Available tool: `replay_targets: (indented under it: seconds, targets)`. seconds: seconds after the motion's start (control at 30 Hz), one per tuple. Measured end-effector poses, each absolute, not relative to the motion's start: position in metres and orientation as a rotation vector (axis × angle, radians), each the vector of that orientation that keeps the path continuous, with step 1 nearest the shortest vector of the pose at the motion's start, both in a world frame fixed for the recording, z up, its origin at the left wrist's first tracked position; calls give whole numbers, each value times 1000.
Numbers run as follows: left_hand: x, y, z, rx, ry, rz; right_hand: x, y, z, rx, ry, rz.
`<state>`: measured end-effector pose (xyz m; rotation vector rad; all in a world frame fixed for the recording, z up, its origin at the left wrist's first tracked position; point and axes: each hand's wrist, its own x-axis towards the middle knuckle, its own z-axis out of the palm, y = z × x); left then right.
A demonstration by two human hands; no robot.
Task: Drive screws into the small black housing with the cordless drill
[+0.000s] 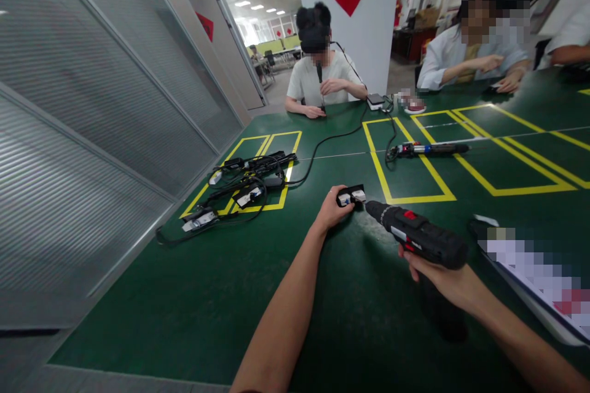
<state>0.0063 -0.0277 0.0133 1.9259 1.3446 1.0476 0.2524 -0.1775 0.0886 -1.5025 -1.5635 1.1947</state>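
Casing (354,188) holding white pieces (358,196) sits in left grip (334,209), beside drill (421,238).

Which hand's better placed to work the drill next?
Probably the right hand: it grips the drill, tip pointing toward the black part. The left hand is occupied holding that part.

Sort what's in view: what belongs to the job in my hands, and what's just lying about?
In the job:
Black-and-red power drill, right hand
Small black rectangular piece with white patches, left hand

Apparently lying about:
Tangled black cables and adapters
Slim black-and-silver tool with blue band
Long flat thing at right, too blurred to identify
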Motion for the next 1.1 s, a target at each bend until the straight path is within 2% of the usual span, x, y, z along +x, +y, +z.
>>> replay_targets:
  seconds: [0.23,1.1]
  targets:
    - [7,-28,15,1919,1348,1036,256,-176,84,-1509,-1589,1350]
    - [6,-27,12,1917,1339,1051,255,-176,81,-1447,-1510,1400]
